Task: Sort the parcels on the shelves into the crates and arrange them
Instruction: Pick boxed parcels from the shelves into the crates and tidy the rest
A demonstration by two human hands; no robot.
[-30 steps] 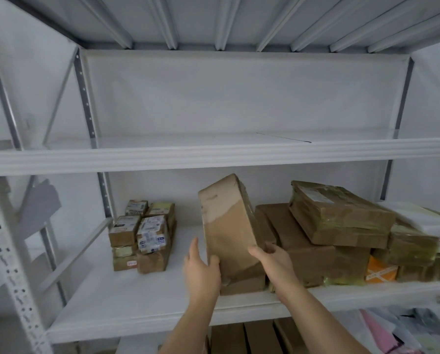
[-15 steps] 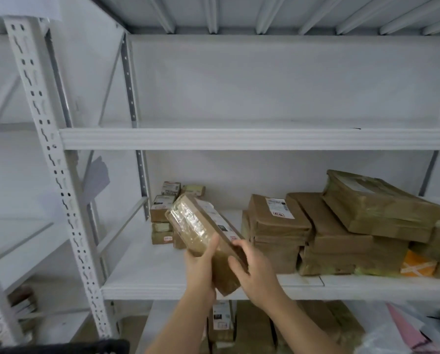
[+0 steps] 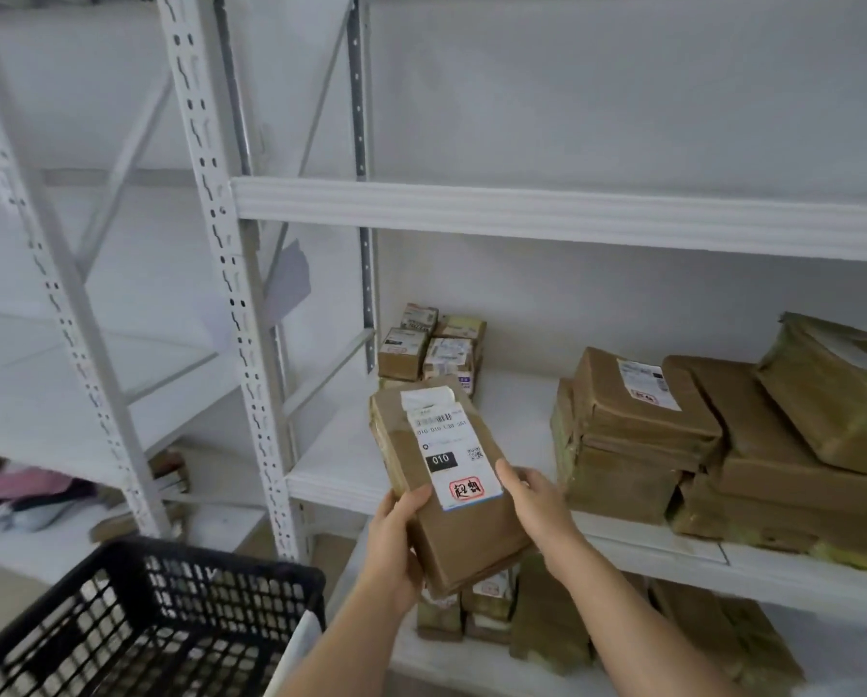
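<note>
Hands first: the left hand (image 3: 396,540) wraps round the near left edge of a brown cardboard parcel (image 3: 451,500), thumb on its top face, and the right hand (image 3: 537,500) clasps the right edge, fingers curled against the side. The parcel is held in the air in front of the middle shelf (image 3: 340,470), clear of the board, tilted with its far end higher. Its white shipping label (image 3: 451,445) faces up, showing a barcode, a black patch reading 010 and a red stamp.

Behind the parcel, at the back left of that shelf, sits a cluster of small labelled boxes (image 3: 428,347), stacked close together. To the right, well apart from the hands, lie larger flat brown parcels (image 3: 632,425) piled on one another, the rightmost (image 3: 833,394) leaning across the heap in yellowish tape. Below, on the lower shelf, more brown packets (image 3: 547,621) stand partly hidden by the forearms.

At lower left a black slotted plastic crate (image 3: 169,611) sits near the left forearm, its rim cut off by the picture edge. White perforated steel uprights (image 3: 220,244) stand between the crate and the shelves. Further left, another rack holds blurred pink and dark items (image 3: 24,495).
</note>
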